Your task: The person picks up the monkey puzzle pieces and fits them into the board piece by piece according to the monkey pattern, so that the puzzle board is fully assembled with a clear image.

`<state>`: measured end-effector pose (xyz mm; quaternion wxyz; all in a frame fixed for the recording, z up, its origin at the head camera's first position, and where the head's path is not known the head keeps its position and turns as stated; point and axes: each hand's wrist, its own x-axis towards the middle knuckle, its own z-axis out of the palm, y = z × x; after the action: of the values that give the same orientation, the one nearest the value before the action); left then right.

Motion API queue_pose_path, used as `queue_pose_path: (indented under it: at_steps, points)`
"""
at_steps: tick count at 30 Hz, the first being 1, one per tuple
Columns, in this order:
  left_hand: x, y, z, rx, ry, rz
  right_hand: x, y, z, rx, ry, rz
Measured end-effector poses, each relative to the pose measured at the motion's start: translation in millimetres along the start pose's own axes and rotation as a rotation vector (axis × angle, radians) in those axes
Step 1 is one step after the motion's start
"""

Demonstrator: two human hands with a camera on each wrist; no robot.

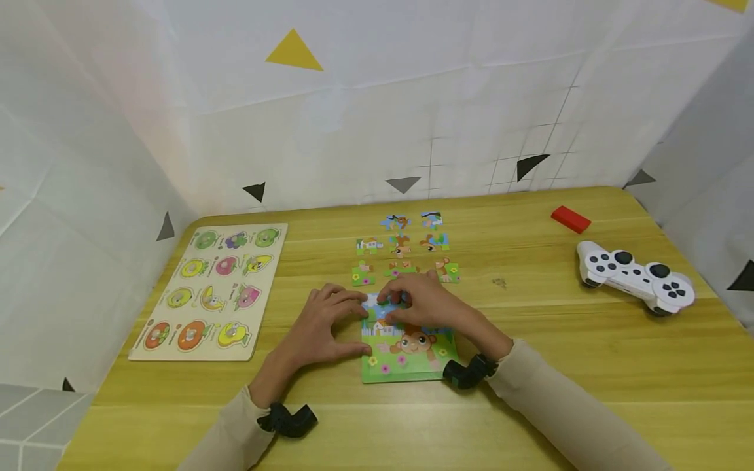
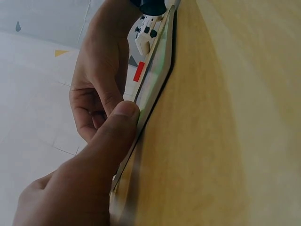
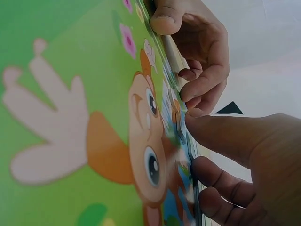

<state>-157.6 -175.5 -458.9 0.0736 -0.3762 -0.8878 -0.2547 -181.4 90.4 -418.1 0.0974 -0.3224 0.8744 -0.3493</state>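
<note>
A jigsaw puzzle board with a monkey, flowers and green grass lies flat on the table. My left hand is at its left side, thumb and fingertips spread apart and touching the edge. Over the board's upper part, my right hand pinches a puzzle piece between thumb and fingers, low against the picture. The fingers partly hide that piece. Just beyond the board, loose puzzle pieces are laid out in rows, showing parts of a similar monkey scene.
On the left lies a wooden fruit peg board. A white game controller and a red block are on the right. White patterned sheeting rises behind the wooden table.
</note>
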Motion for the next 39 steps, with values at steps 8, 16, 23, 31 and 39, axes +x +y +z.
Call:
queue_pose_path:
  at_steps: [8, 16, 23, 31, 39]
  points:
    - [1.5, -0.1, -1.3, 0.0, -0.004, -0.002, 0.2, -0.6, -3.1, -0.004, 0.0, -0.013]
    - [2.1, 0.5, -2.6, -0.006, 0.001, 0.0, 0.4, 1.7, -4.6, 0.001, 0.014, -0.076]
    - [0.6, -0.2, -0.5, -0.003, 0.001, 0.003, 1.6, 2.5, -4.9, 0.092, -0.012, -0.104]
    - [-0.8, -0.5, 0.7, -0.001, -0.001, 0.001, 2.1, 3.2, -5.3, 0.093, 0.018, -0.105]
    - [0.0, 0.0, 0.3, -0.009, -0.004, -0.001, 1.1, 6.5, -7.0, 0.101, 0.035, -0.074]
